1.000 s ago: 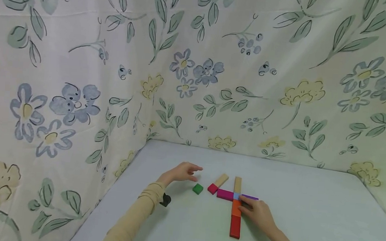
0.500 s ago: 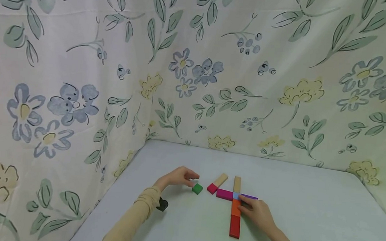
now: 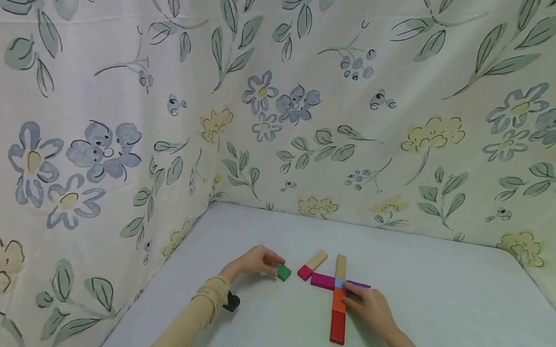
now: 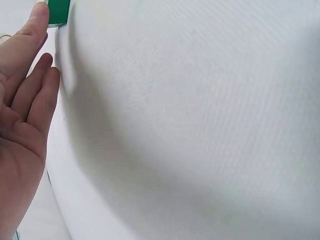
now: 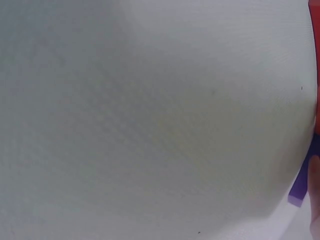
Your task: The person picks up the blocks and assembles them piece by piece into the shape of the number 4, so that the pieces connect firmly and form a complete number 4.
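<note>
My left hand [image 3: 257, 260] reaches in from the left, thumb and forefinger at the sides of a small green block [image 3: 284, 273]. In the left wrist view the thumb touches the green block [image 4: 58, 12], while other fingers stay off it. My right hand [image 3: 370, 305] rests at a cross of flat blocks, its fingertips on or beside the light blue square [image 3: 339, 282] and the orange block [image 3: 339, 300]. One finger lies against the purple block [image 5: 300, 186] in the right wrist view. A magenta block [image 3: 323, 281] forms the cross's left arm.
A red block [image 3: 338, 327] extends the cross toward me, and a plain wooden block [image 3: 341, 265] extends it away. Left of the cross, a crimson square [image 3: 305, 272] touches a slanted wooden block [image 3: 318, 260]. A floral cloth [image 3: 280, 141] hangs behind the white table [image 3: 445, 295].
My left hand has come down and toward me, bringing its thumb and forefinger to the green block. The right hand and the cross of blocks look unmoved.
</note>
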`<state>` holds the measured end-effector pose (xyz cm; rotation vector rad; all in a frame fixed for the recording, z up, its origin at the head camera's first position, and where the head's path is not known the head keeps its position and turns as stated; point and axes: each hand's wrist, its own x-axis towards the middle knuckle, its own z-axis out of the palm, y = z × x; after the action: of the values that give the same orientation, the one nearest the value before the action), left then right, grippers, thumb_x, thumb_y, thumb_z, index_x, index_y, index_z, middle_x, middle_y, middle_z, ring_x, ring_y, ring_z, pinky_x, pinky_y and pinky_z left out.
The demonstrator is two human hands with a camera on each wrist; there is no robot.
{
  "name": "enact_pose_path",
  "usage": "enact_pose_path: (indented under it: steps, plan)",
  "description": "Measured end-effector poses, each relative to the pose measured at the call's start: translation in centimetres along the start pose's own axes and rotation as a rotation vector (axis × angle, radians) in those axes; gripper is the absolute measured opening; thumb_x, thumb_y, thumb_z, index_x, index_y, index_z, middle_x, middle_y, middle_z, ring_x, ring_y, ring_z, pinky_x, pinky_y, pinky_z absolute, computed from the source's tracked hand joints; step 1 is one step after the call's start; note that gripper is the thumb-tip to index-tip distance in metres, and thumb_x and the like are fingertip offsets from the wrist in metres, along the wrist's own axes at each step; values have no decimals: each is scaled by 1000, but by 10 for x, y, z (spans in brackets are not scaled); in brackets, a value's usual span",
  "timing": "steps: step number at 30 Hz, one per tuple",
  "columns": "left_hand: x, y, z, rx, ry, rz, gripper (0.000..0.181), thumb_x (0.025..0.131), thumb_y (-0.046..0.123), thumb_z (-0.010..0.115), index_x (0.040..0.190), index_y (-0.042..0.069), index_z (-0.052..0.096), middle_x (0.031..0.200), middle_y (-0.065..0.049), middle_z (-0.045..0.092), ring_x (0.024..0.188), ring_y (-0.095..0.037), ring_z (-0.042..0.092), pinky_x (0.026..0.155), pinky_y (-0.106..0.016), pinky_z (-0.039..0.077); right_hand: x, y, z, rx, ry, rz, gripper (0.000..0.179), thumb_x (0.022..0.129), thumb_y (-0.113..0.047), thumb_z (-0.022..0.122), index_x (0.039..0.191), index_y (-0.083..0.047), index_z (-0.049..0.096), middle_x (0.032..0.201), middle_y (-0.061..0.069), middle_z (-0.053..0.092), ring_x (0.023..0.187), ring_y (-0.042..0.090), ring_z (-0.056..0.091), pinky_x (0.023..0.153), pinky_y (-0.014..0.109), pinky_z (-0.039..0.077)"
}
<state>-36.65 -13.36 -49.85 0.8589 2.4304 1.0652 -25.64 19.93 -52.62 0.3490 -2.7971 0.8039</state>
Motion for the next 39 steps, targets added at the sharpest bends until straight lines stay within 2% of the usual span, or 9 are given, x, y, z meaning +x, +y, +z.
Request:
enact_pose_path:
  steps: [8,14,22,27,32,39]
  plan:
    - [1,-1,3,3,10,-30,40,81,8,73,120,7,66,121,-4,67,114,-18,61,97,-32,49,0,-1,-1,-10,4,-6,38,77,-21,77,113,-9,71,104,11,72,74,7,54,73,28,54]
    - [3,-2,5,16,22,-24,37,81,8,73,118,9,67,120,-3,67,113,-17,61,97,-33,49,0,-1,-2,-12,2,-5,38,78,-22,76,114,-10,70,107,12,72,75,8,55,72,29,53]
    - [2,-6,8,26,52,-7,34,81,8,73,115,8,69,118,-6,68,113,-21,62,96,-34,49,-1,-2,-4,16,-3,-27,37,79,-20,75,114,-8,70,109,10,71,87,14,66,78,37,55]
    - [2,-6,9,23,62,-4,33,81,8,73,114,8,69,117,-6,69,112,-21,62,96,-36,49,-1,-2,-3,12,0,-32,37,79,-21,75,114,-9,70,108,9,72,82,10,63,76,34,56]
    - [3,-6,9,34,63,1,33,81,9,74,114,10,69,116,-3,69,111,-18,62,94,-31,50,-1,-2,-3,17,10,-42,37,79,-20,76,114,-9,70,108,9,72,83,9,63,76,33,56]
    - [1,-2,9,37,70,-6,33,80,11,75,112,9,70,115,-3,69,109,-18,63,94,-32,50,-1,-2,-4,14,-2,-32,37,80,-22,75,114,-10,70,108,9,72,75,5,54,71,25,53]
